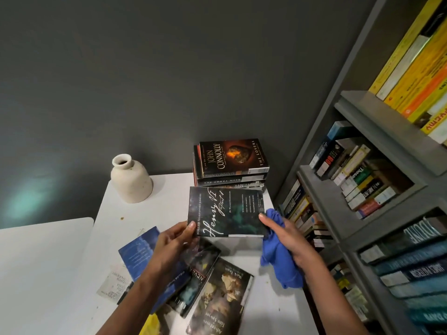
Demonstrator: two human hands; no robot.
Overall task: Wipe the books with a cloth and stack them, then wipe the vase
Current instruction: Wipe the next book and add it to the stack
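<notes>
**Item in hand.** Dark, glossy paperback titled "Henry VI, Part 1" (pixel 226 211), held roughly level above the white table (pixel 169 189). It sits just in front of the stack of dark paperbacks (pixel 232 163) at the table's far edge, against the grey wall.

**Left hand** (pixel 174 240). It pinches the paperback's near left corner, with the thumb flat on the cover.

**Right hand** (pixel 283 232). The thumb presses on the cover's right edge. The other fingers curl round a bunched blue cloth (pixel 281 259), which hangs from the palm beside the book.

**Awaiting.**
- Loose paperbacks, among them a brown "Tom Sawyer" copy (pixel 220 298), lie overlapping on the near table.
- A cream ceramic vase (pixel 130 180) stands upright at the far left, well apart from the stack.

**Step, as judged.** The books phase is partly done, and this copy is somewhere between wiping and stacking. Whether its cover is already wiped cannot be told.

**Next move, as judged.**
- If the cover is unwiped, the cloth is drawn across it.
- The book must then be raised above the stack's top cover and set down squarely.
- The cloth should be kept clear of the stack as the book goes down.

**Not legible.**
- The fingers of both hands under the book are hidden.
- The stack's lowest volumes are hidden behind the held copy.
- The loose pile is partly covered by the left forearm and cut off at the bottom edge, so its count is uncertain.
</notes>
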